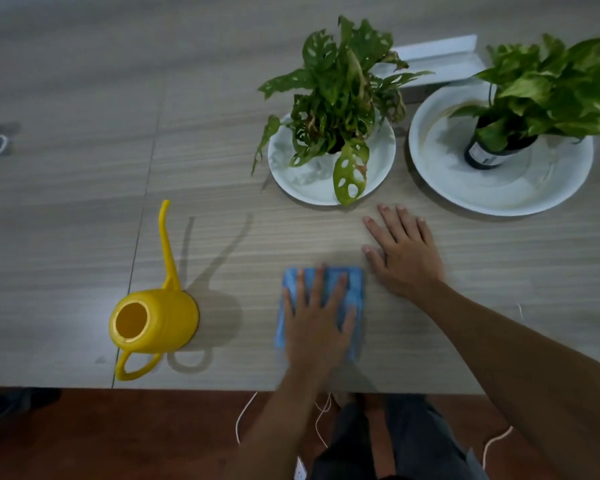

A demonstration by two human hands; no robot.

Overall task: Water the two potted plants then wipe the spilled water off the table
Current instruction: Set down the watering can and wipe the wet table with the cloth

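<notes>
The left hand (pixel 314 317) lies flat, fingers spread, pressing a folded blue cloth (pixel 352 292) low in the frame's centre. The right hand (pixel 404 252) rests open-palmed on the table (pixel 84 168) just right of it, grasping nothing. Two potted plants (pixel 340 98) (pixel 541 95) stand on white plates at upper right; a yellow watering can (pixel 160 317) sits lower left.

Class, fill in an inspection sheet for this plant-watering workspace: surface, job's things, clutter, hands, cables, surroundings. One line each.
Surface: wood-grain table, seam left of centre; no puddle clearly visible.
Job's things: yellow watering can upright near the front edge; holey-leaf plant on a white saucer; second plant in a dark pot on a larger white dish; blue cloth flat on the table.
Clutter: white box behind the plants.
Hands: left hand pressed flat on the cloth; right hand flat on bare table.
Cables: thin white cords hanging below the table edge.
Surroundings: reddish floor.
</notes>
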